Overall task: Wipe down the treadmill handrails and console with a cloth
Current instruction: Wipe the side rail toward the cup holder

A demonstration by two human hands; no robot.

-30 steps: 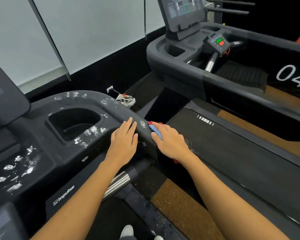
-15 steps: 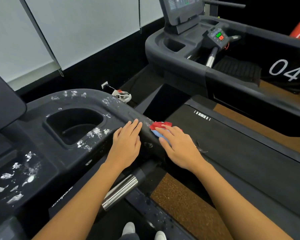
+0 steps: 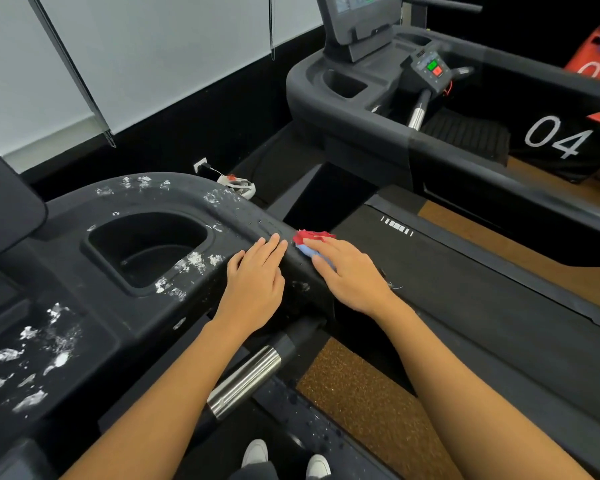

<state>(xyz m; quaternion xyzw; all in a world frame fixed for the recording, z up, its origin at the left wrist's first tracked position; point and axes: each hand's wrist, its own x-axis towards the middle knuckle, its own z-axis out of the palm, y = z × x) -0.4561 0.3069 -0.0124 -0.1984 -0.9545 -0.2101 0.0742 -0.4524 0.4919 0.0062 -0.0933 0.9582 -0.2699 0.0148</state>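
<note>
While the right hand (image 3: 355, 273) presses a red-and-blue cloth (image 3: 307, 236) onto the speckled handrail (image 3: 253, 220) with straight fingers (image 3: 323, 244), the left hand (image 3: 257, 284) lies flat beside it, empty, probably bracing.

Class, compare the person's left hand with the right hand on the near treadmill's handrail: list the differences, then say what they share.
The left hand lies bare on the handrail; the right hand presses a red and blue cloth against it. The left hand sits nearer the cup holder; the right hand sits at the rail's right edge. Shared: both lie flat with fingers fairly straight.
</note>
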